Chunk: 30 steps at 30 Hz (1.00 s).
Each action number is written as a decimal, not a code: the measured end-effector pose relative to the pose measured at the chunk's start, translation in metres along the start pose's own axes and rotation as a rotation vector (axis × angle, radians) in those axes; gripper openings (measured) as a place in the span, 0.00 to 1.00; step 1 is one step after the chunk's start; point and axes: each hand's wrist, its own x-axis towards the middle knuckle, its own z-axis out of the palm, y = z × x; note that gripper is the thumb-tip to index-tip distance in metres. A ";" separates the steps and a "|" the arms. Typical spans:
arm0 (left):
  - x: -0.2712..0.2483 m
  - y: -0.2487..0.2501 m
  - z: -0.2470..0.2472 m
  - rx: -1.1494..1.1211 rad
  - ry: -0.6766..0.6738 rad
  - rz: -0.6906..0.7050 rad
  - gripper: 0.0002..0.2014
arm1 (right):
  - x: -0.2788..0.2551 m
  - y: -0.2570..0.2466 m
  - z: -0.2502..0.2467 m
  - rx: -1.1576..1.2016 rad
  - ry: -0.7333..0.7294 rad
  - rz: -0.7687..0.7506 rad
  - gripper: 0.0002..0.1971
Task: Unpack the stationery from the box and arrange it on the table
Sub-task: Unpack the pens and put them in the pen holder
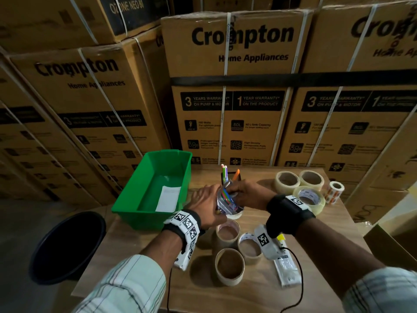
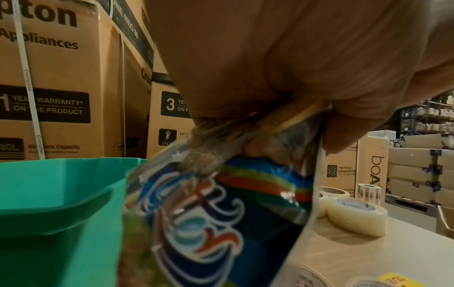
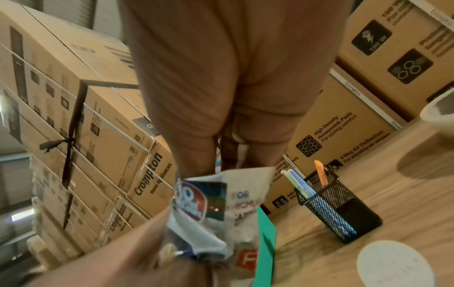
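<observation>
Two hands (image 1: pixel 208 197) (image 1: pixel 246 193) gripping crinkled glossy plastic packet (image 1: pixel 226 201)

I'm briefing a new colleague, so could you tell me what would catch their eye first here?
Both hands, left hand and right hand, grip a colourful plastic packet over the table's middle. Left of it sits the bright green box, and tape rolls stand in front.
</observation>
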 end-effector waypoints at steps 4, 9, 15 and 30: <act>-0.004 0.011 -0.006 0.020 -0.049 0.001 0.47 | 0.001 -0.007 0.008 -0.147 -0.087 0.088 0.05; -0.006 0.015 -0.007 0.017 -0.084 -0.009 0.48 | 0.003 -0.008 0.010 -0.142 -0.130 0.111 0.07; 0.000 0.016 -0.005 0.047 -0.073 -0.031 0.52 | 0.002 -0.002 0.008 -0.090 -0.162 0.057 0.02; 0.020 0.052 -0.004 0.163 -0.064 -0.056 0.52 | 0.003 0.037 -0.007 0.073 -0.080 0.105 0.07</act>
